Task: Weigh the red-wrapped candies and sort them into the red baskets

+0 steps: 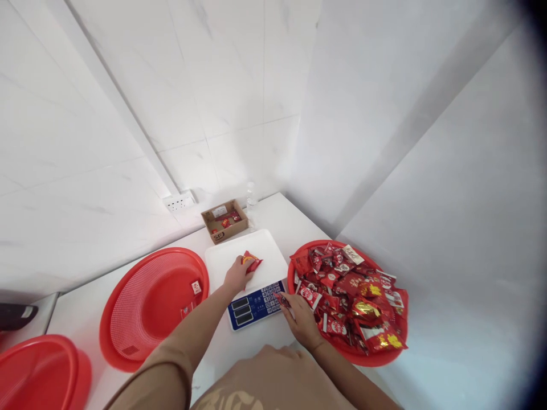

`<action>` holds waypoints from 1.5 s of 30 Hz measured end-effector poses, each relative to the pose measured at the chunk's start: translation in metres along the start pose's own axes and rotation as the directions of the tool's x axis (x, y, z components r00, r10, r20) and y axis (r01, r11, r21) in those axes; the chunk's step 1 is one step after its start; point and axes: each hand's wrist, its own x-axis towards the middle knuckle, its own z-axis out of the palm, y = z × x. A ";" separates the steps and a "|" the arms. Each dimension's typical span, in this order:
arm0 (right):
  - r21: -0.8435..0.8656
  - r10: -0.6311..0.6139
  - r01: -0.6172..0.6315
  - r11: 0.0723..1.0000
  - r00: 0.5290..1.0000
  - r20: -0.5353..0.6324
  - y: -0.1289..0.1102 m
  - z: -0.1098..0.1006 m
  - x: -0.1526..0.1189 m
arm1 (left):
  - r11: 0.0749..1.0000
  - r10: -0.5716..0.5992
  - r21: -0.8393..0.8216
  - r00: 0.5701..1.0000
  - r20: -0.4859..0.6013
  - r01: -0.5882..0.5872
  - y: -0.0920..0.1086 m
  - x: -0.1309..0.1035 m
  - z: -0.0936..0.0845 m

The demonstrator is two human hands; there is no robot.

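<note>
My left hand (239, 274) is closed on a red packet (252, 262) with yellow print, over the white pan (226, 259) of a digital scale. In front of the pan is the scale's blue keypad panel (256, 305). My right hand (300, 319) pinches a small dark red packet (281, 299) beside the keypad's right edge. Close to that hand, a red basket (371, 359) on the right is heaped with red and gold packets (342, 290). A second red basket (117, 296) at left holds a few small packets (196, 287).
Behind the scale stand a cardboard box (228, 232) with red packets inside and a clear bottle (251, 199). Another red basket (38, 347) is at the lower left, near a black object (15, 316). Walls border the white table (280, 219).
</note>
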 end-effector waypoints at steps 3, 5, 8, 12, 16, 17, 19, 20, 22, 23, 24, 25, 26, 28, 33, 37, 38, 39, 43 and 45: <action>-0.001 -0.005 0.005 1.000 1.000 -0.006 0.001 0.000 0.000 | 0.996 -0.048 -0.077 0.997 -0.058 0.044 -0.007 -0.010 -0.003; 0.002 -0.009 0.009 1.000 1.000 -0.004 0.000 -0.001 0.000 | 0.990 -0.084 -0.121 0.992 -0.098 0.072 -0.013 -0.019 -0.007; 0.006 0.002 -0.002 1.000 1.000 0.008 0.000 -0.001 0.000 | 0.960 -0.158 -0.262 0.965 -0.209 0.100 -0.024 -0.038 -0.019; 0.018 0.020 -0.021 1.000 0.999 0.031 0.000 -0.001 0.000 | 0.917 -0.279 -0.382 0.865 -0.417 0.112 -0.048 -0.075 -0.044; 0.029 0.025 -0.026 0.999 0.999 0.038 0.002 0.000 0.000 | 0.865 -0.468 -0.387 0.789 -0.398 0.318 -0.080 -0.114 -0.060; 0.029 0.024 -0.025 0.999 0.999 0.041 0.002 -0.001 0.000 | 0.847 -0.508 -0.377 0.779 -0.366 0.375 -0.087 -0.122 -0.059; 0.026 0.024 -0.025 0.999 0.998 0.050 0.002 -0.001 0.000 | 0.822 -0.557 -0.339 0.772 -0.307 0.458 -0.098 -0.134 -0.052; 0.024 0.025 -0.026 0.999 0.998 0.057 0.003 0.000 0.000 | 0.822 -0.560 -0.312 0.775 -0.291 0.477 -0.100 -0.139 -0.047; 0.017 0.026 -0.027 0.999 0.998 0.066 0.004 0.001 -0.001 | 0.853 -0.517 -0.248 0.811 -0.275 0.460 -0.100 -0.145 -0.033; 0.012 0.026 -0.027 1.000 0.998 0.065 0.004 0.001 -0.001 | 0.879 -0.470 -0.222 0.845 -0.256 0.422 -0.097 -0.147 -0.025; 0.006 0.026 -0.026 1.000 0.998 0.061 0.005 0.002 -0.002 | 0.901 -0.422 -0.205 0.879 -0.221 0.381 -0.093 -0.149 -0.018; 0.000 0.026 -0.026 1.000 0.998 0.055 0.005 0.003 -0.002 | 0.913 -0.390 -0.201 0.905 -0.167 0.356 -0.089 -0.151 -0.011; -0.007 0.025 -0.025 1.000 0.999 0.048 0.006 0.004 -0.003 | 0.912 -0.381 -0.204 0.919 -0.099 0.356 -0.086 -0.153 -0.005; -0.015 0.024 -0.023 1.000 0.999 0.042 0.006 0.005 -0.004 | 0.888 -0.417 -0.206 0.909 0.022 0.412 -0.083 -0.156 0.002; 0.015 0.053 -0.054 0.998 0.997 0.049 0.004 0.001 -0.001 | 0.884 -0.436 -0.196 0.900 -0.013 0.426 -0.090 -0.159 -0.003; 0.091 0.125 -0.136 0.987 0.985 0.117 -0.018 -0.003 0.012 | 0.924 -0.305 -0.301 0.930 -0.206 0.237 -0.068 -0.150 -0.013; 0.139 0.148 -0.173 0.975 0.974 0.173 -0.027 -0.003 0.016 | 0.906 -0.283 -0.377 0.937 -0.207 0.191 -0.055 -0.147 -0.014; 0.201 0.166 -0.218 0.955 0.955 0.246 -0.038 -0.003 0.021 | 0.868 -0.257 -0.473 0.951 -0.173 0.149 -0.040 -0.144 -0.014; 0.387 0.125 -0.386 0.838 0.824 0.553 -0.076 -0.003 0.035 | 0.495 -0.041 -0.855 0.987 0.155 0.155 0.021 -0.135 -0.010; 0.414 0.127 -0.436 0.799 0.796 0.592 -0.085 -0.005 0.036 | 0.318 0.002 -0.918 0.968 0.249 0.236 0.039 -0.132 -0.009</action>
